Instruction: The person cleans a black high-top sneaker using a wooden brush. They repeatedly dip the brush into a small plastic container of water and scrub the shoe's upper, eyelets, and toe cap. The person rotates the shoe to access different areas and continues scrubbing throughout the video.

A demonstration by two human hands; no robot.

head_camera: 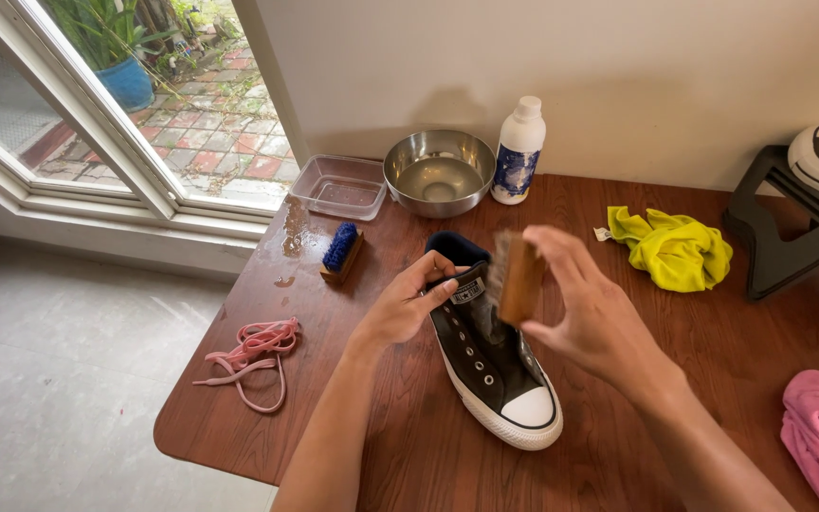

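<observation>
1. Left hand (402,308) grips the shoe's (493,365) tongue at worktop (409,446) centre.
2. Right hand (591,313) clasps a wooden brush (516,277) above the shoe.
3. Laces (253,356) lie off at 9 o'clock; scrubbing looks underway, unfinished.

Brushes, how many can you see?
2. A wooden brush with pale bristles is in the right hand above the black shoe; a blue-bristled wooden brush lies near the clear plastic tub.
</observation>
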